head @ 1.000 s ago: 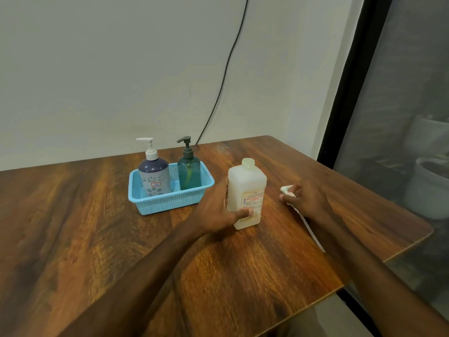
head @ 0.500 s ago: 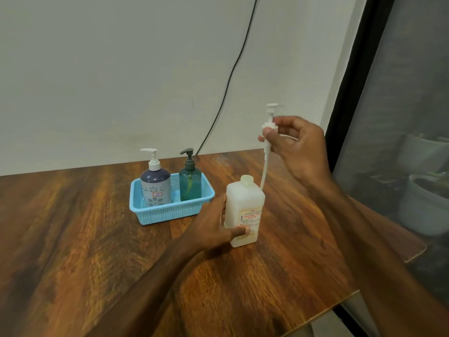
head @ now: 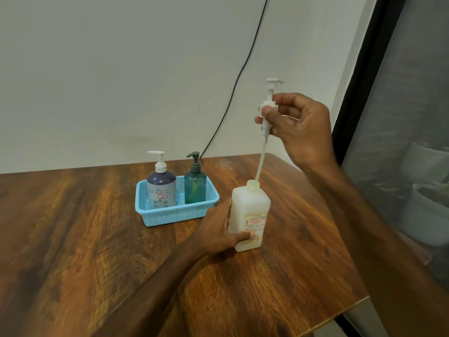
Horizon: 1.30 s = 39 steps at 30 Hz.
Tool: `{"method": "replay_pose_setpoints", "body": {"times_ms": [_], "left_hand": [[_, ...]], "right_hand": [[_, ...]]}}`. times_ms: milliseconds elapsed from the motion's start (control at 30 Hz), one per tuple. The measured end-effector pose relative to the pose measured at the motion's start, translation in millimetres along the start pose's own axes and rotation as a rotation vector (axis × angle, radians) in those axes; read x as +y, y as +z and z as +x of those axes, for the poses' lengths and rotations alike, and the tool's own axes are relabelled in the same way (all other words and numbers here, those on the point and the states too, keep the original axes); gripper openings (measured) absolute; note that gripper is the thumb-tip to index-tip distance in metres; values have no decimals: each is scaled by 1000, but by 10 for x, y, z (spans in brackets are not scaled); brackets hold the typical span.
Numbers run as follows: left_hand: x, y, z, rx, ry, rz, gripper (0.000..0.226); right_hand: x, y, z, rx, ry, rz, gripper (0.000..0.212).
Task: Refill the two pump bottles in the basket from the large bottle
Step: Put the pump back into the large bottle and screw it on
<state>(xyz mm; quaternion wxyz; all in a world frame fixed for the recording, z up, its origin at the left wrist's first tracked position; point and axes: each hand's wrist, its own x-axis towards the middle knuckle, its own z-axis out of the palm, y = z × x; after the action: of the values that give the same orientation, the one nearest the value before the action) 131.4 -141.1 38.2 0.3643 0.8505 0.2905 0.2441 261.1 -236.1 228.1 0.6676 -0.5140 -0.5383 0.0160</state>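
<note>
wooden table (head: 73,239): since half a second ago the right hand (head: 298,132), pinching one white pump (head: 268,103), has brought its tube tip to the open neck of the one large bottle (head: 252,210). left hand (head: 216,234) grips that bottle beside one blue basket (head: 175,216) holding two pump bottles: navy bottle (head: 161,188), green bottle (head: 195,188).

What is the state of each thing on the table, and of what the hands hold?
large bottle: upright on the table, neck open, gripped by the left hand.
pump: off the large bottle, pinched by the right hand, tube tip at the open neck.
purple bottle: upright in the basket, closed.
green bottle: upright in the basket, closed.
basket: on the table, holds both small bottles.
</note>
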Motion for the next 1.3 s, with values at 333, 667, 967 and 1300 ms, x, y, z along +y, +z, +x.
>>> {"method": "replay_pose_setpoints", "body": {"times_ms": [333, 667, 967, 1300], "left_hand": [[-49, -3, -3, 36, 39, -8, 80], [-32, -6, -14, 41, 43, -43, 81], [-55, 3, -25, 43, 72, -52, 78], [-73, -1, -16, 39, 57, -59, 78]], "right_hand": [[748, 86, -775, -94, 233, -276, 40], [906, 154, -902, 49, 184, -247, 53], [853, 112, -834, -12, 201, -159, 44], [872, 48, -734, -110, 184, -313, 54]]}}
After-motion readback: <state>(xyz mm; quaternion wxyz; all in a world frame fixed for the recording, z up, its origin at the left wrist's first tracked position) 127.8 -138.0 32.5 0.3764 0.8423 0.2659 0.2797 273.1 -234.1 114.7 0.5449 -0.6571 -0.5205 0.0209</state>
